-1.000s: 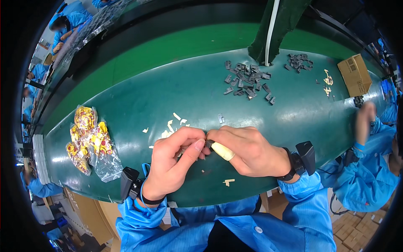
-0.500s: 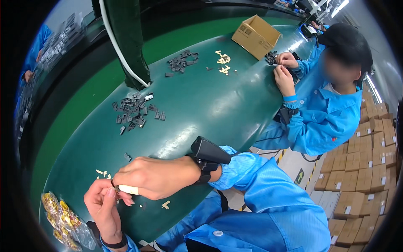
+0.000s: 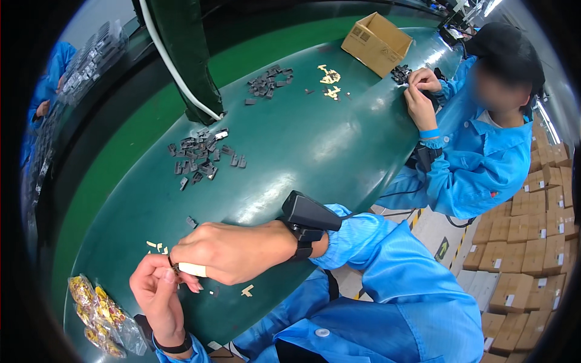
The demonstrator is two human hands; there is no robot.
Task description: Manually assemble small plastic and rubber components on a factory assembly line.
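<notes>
My left hand [image 3: 156, 290] is closed in a pinch near the table's front left edge, around a small dark part [image 3: 173, 265] mostly covered by fingers. Bent over it from the right, my right hand [image 3: 227, 253] meets the left fingertips at that same part. A white strip [image 3: 192, 270] wraps one right finger; the other right fingertips are partly hidden behind the hand. Just beyond my knuckles lies a single dark grey plastic piece [image 3: 191, 222]. Pale cream scraps [image 3: 158, 247] are scattered beside my left hand, and another cream scrap [image 3: 247, 290] sits below my right wrist.
Dark plastic pieces form a pile [image 3: 196, 156] and a farther heap [image 3: 266, 83] on the green table [image 3: 315, 157]. Clear bags of yellow-and-red parts [image 3: 100, 308] lie at left. A post [image 3: 187, 60], an open carton [image 3: 376, 45] and a co-worker [image 3: 472, 139] stand beyond.
The whole view has shifted slightly, so things sit a little farther right. Both my hands stay together on the small part, with hardly any change in their grip.
</notes>
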